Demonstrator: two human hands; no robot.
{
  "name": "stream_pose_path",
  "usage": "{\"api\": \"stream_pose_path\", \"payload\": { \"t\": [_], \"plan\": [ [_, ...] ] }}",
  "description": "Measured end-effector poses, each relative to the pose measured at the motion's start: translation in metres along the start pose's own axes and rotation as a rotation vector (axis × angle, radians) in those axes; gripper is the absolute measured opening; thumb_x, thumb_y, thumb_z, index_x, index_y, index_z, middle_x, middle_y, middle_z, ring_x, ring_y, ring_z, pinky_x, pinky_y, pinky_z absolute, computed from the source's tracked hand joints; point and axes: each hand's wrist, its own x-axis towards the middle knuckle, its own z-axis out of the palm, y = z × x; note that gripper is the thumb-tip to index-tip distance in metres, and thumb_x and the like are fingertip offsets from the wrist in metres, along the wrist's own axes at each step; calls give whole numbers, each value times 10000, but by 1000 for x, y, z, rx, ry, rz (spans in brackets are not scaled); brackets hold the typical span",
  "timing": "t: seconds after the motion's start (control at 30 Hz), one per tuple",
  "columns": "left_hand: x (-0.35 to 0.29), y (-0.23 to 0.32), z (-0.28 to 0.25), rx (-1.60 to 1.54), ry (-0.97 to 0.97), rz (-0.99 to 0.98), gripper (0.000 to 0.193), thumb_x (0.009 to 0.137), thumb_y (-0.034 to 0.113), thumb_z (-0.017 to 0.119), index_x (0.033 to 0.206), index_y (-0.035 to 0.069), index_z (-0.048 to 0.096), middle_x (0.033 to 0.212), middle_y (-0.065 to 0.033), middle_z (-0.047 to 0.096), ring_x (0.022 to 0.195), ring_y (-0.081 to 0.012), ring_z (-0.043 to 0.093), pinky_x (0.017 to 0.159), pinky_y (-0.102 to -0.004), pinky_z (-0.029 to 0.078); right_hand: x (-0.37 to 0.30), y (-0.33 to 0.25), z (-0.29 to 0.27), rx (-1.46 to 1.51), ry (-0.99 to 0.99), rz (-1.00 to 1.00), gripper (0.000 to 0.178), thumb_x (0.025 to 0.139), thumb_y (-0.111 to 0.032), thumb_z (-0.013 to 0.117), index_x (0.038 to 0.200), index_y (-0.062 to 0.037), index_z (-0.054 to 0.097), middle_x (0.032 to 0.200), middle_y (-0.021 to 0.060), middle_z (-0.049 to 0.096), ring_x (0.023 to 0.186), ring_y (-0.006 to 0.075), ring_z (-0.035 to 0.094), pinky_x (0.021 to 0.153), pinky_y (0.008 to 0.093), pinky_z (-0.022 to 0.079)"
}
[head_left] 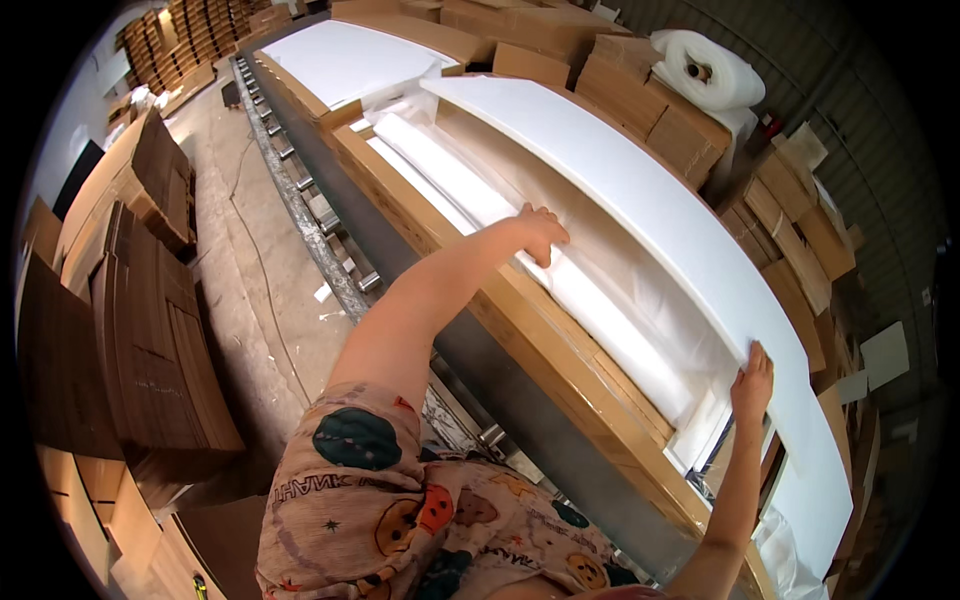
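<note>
A long open cardboard carton [590, 420] lies diagonally before me. Inside it is a long white foam-wrapped piece [610, 305]. My left hand [541, 236] reaches across the carton and has its fingers curled over this wrapped piece near its middle. A large white panel [650, 190] with a curved outer edge is tilted up along the far side of the carton. On the right, my right hand [753, 384] grips the panel's near edge, fingertips on its upper face. The panel's underside and whatever lies deeper in the carton are partly hidden.
The carton rests on a roller conveyor [318, 205]. Another white panel [350, 60] lies at the far left end. Flattened cardboard [150, 340] stands on the left. Stacked cartons [660, 115] and a white foam roll [708, 70] are beyond; clear plastic film [785, 550] hangs at lower right.
</note>
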Motion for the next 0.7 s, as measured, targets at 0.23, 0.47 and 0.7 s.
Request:
{"api": "stream_pose_path", "payload": {
  "t": [0.23,0.47,0.7],
  "plan": [
    [-34,16,52,277,418,75,314,636,244,788,901,100,703,1057,-101,623,1040,-273,561,768,-405,492,-53,-37,60,-135,-105,-39,702,748,17,617,1404,-69,379,1416,168,416,1237,373,433,1051,470,360],
    [-65,11,23,-9,103,-17,406,625,427,796,801,77,690,768,-113,656,774,-300,644,661,-393,510,-58,-56,71,-69,-160,-236,630,810,27,533,1407,-118,394,1396,146,425,1227,347,440,1027,441,395],
    [-59,20,35,31,107,-48,470,657,492,779,845,70,694,816,-101,682,850,-266,660,722,-427,496,-53,-78,29,224,-281,-359,799,620,40,712,1364,-50,434,1397,118,450,1227,367,427,1033,412,414]
  ]
}}
